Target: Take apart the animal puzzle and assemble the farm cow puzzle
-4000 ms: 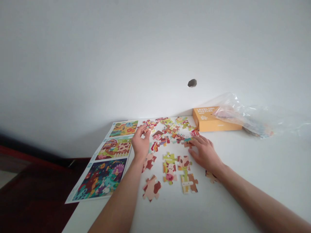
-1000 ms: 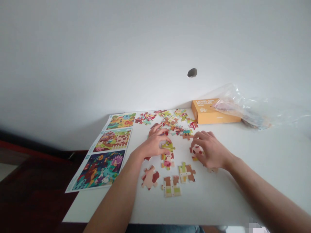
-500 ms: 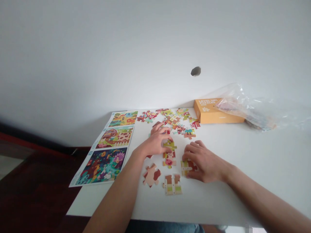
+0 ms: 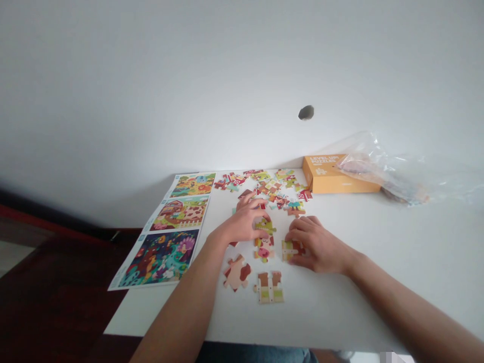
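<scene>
My left hand (image 4: pixel 244 222) rests on the table, its thumb and index finger curved around a green puzzle piece (image 4: pixel 266 227) and its other fingers spread. Directly below that piece, and seemingly joined to it, is a cow-face piece (image 4: pixel 264 249). To the right, my right hand (image 4: pixel 319 247) pinches a brown and yellow-green fence piece (image 4: pixel 289 250) at the tabletop, partly hidden under the fingers. Nearer me lie a cream piece with brown patches (image 4: pixel 237 273) and a brown-and-green fence piece (image 4: pixel 270 288), both apart from the hands.
Many loose pieces (image 4: pixel 272 186) lie spread at the back of the white table (image 4: pixel 321 317). A sheet with three pictures (image 4: pixel 161 257) is on the left. An orange puzzle box (image 4: pixel 340 184) stands at the back right with a clear plastic bag (image 4: pixel 401 174) over it.
My right hand has shifted slightly away from me with the fence piece, which has turned a little. My left hand stays around the green piece.
</scene>
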{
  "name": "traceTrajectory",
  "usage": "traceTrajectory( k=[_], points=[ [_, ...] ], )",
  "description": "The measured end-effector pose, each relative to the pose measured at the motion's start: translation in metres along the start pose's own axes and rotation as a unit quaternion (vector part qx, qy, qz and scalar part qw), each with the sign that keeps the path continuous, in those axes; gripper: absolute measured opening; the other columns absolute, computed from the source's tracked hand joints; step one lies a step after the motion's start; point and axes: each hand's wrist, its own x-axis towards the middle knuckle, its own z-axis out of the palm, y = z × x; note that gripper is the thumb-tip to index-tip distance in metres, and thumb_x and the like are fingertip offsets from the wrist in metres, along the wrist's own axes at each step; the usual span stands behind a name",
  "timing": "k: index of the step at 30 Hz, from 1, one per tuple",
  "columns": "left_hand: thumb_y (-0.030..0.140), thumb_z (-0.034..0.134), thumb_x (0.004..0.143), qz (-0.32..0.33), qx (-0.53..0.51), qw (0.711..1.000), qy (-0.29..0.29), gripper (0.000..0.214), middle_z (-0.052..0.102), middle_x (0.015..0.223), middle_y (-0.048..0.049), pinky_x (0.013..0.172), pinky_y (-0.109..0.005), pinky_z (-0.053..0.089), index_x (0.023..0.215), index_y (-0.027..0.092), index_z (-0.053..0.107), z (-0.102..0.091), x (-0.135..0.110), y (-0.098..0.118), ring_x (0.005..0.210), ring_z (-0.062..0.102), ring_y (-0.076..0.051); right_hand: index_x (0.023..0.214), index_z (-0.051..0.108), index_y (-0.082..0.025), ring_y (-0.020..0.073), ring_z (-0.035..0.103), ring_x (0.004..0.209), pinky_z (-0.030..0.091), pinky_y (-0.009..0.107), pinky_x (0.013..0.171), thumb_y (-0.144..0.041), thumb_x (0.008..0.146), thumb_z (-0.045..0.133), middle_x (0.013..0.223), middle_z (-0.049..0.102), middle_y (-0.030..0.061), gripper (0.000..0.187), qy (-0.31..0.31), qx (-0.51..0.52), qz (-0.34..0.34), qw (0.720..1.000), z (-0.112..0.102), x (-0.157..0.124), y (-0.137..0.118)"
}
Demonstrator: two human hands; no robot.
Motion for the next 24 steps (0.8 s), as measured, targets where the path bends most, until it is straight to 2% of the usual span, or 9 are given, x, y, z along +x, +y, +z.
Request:
traceTrajectory(
  k=[8,13,18,21,24],
  points=[
    [0.045,0.081,0.069,0.004,-0.010,1.000,-0.004,0.035,0.046,0.145,-0.0021,0.117,-0.060,0.018,0.098,0.029,0.072,0.000,0.000,0.003,0.145,0.013,-0.039,0.112,0.065,-0.022,0.0244,0.052,0.104,0.035,0.042,0.095,-0.045,0.087,0.064,0.107,0.060,0.0079,0.034,0.024,0.006,0.001,1.000,0.007,0.005,0.000],
    [0.044,0.081,0.069,0.009,-0.011,1.000,-0.003,0.033,0.046,0.144,-0.0024,0.117,-0.060,0.018,0.097,0.029,0.072,0.000,0.000,0.003,0.145,0.014,-0.039,0.120,0.063,-0.022,0.0258,0.052,0.105,0.035,0.043,0.096,-0.052,0.080,0.070,0.111,0.060,0.0089,0.050,0.019,0.004,-0.003,1.000,0.006,0.005,0.000],
    [0.045,0.081,0.068,0.011,-0.013,1.000,-0.003,0.034,0.046,0.144,-0.0029,0.117,-0.060,0.019,0.098,0.029,0.073,0.000,0.000,0.002,0.144,0.016,-0.039,0.115,0.065,-0.021,0.0251,0.054,0.103,0.035,0.043,0.095,-0.037,0.085,0.065,0.104,0.061,0.0090,0.034,0.019,-0.007,0.004,1.000,0.000,0.003,-0.002],
    [0.045,0.081,0.069,0.010,-0.017,1.000,-0.006,0.034,0.046,0.144,-0.0030,0.117,-0.061,0.019,0.098,0.029,0.073,0.000,0.000,0.003,0.145,0.015,-0.039,0.109,0.067,-0.022,0.0240,0.057,0.098,0.035,0.042,0.093,-0.036,0.082,0.067,0.095,0.064,0.0072,0.030,0.009,-0.005,-0.009,1.000,-0.005,0.003,-0.002],
    [0.045,0.080,0.069,0.009,-0.017,1.000,-0.008,0.033,0.046,0.144,-0.0031,0.116,-0.061,0.018,0.098,0.029,0.073,-0.001,0.000,0.003,0.145,0.014,-0.039,0.103,0.068,-0.022,0.0212,0.060,0.091,0.035,0.040,0.092,-0.035,0.084,0.065,0.087,0.068,0.0047,0.023,0.018,0.014,-0.019,1.000,-0.015,0.000,0.008]
  ],
)
